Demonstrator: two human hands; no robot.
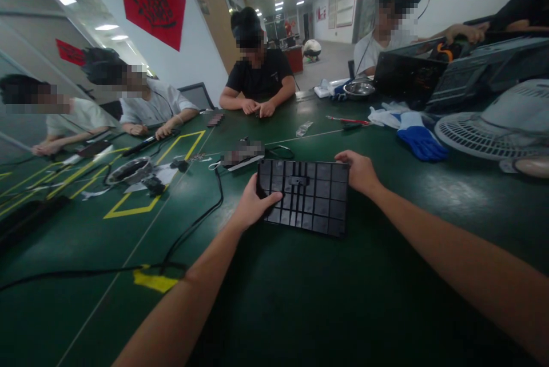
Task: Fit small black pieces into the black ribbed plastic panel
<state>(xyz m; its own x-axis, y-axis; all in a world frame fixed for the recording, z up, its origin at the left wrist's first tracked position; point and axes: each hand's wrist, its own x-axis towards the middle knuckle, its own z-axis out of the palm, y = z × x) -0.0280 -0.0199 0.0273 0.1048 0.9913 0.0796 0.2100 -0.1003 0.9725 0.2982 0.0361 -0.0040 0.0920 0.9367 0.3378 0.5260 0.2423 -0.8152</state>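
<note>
A black rectangular plastic panel (pixel 319 202) with a grid of ribs and a small raised fitting near its top is held tilted above the table, its ribbed side towards me. My left hand (pixel 254 204) grips its left edge, thumb lying across the ribbed face and the other fingers hidden behind. At the upper right corner, my right hand (pixel 359 171) is closed on the edge with curled fingers; its fingertips are partly hidden. Just beyond the panel lies a dark device (pixel 242 153), partly blurred out, with a pale strip along its front.
A black cable (pixel 201 218) crosses the green table (pixel 309 310) on my left. Further left are a metal ring-shaped part (pixel 131 171) and yellow tape outlines. To the right lie blue-and-white gloves (pixel 422 137), a red-handled tool (pixel 355 123) and a fan cage (pixel 476 127). Several people sit around the table.
</note>
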